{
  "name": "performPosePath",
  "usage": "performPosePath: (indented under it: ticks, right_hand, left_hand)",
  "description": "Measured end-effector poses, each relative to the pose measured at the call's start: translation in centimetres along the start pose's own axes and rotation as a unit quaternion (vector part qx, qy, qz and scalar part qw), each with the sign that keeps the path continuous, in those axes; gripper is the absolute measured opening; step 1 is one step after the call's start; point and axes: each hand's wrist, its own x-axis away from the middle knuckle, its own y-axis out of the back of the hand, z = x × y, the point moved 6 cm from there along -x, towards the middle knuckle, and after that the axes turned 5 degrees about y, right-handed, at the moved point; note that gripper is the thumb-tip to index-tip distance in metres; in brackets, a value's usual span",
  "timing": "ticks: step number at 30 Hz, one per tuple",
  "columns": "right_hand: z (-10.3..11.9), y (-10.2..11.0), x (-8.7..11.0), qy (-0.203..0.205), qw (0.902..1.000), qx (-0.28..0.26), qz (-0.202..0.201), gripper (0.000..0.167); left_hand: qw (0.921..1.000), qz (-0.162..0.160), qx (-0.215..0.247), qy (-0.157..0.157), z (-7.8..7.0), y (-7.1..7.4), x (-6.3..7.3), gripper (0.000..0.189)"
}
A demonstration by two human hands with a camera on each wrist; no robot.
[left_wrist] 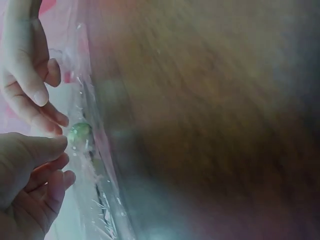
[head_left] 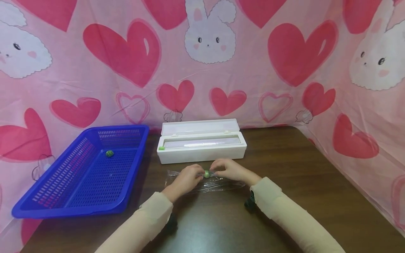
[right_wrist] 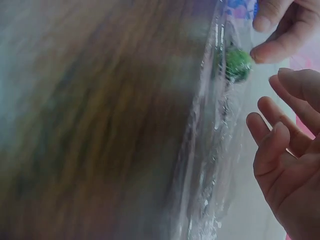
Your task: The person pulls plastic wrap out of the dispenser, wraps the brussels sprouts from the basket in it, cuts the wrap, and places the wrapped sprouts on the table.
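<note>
A small round green ball [head_left: 207, 174], its exact kind unclear, lies on a crinkled sheet of clear plastic film [head_left: 218, 184] on the table. My left hand [head_left: 187, 177] is just left of the ball. In the right wrist view a fingertip of the left hand [right_wrist: 282, 32] is right at the ball, with a gap between thumb and finger. My right hand [head_left: 232, 170] hovers to the ball's right, fingers loosely bent and spread, nothing visible between them in the right wrist view. Whether its fingertips touch the film is hard to tell.
Behind the hands stands a white film dispenser box [head_left: 202, 153] with its lid [head_left: 200, 127] raised. On the left, a blue plastic basket [head_left: 134, 175] holds another small green ball [head_left: 109, 153]. A pink heart-patterned cloth [head_left: 202, 77] hangs behind the brown table [head_left: 284, 154].
</note>
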Motion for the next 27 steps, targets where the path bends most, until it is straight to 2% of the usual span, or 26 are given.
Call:
performPosePath:
  ticks: [5, 8, 16, 27]
  right_hand:
    - [-0.2, -0.6, -0.5, -0.009, 0.9997, 0.016, 0.013, 0.018]
    - [-0.6, -0.8, -0.8, -0.029, 0.9988, 0.028, 0.027, 0.017]
    - [-1.5, -1.0, -1.4, -0.077, 0.9948, 0.041, 0.052, 0.017]
    - [-1.8, -1.2, -1.9, -0.099, 0.9921, 0.058, 0.051, 0.010]
  left_hand:
    - [1.0000, -0.001, -0.006, -0.003, 0.3, -0.2, -0.3, 0.012]
    - [1.0000, 0.001, -0.009, -0.002, 0.5, -0.2, -0.5, 0.012]
    - [0.9989, 0.039, -0.007, 0.024, 1.2, -0.7, -1.1, 0.017]
    - [0.9967, 0.055, -0.039, 0.044, 1.4, -1.1, -1.4, 0.011]
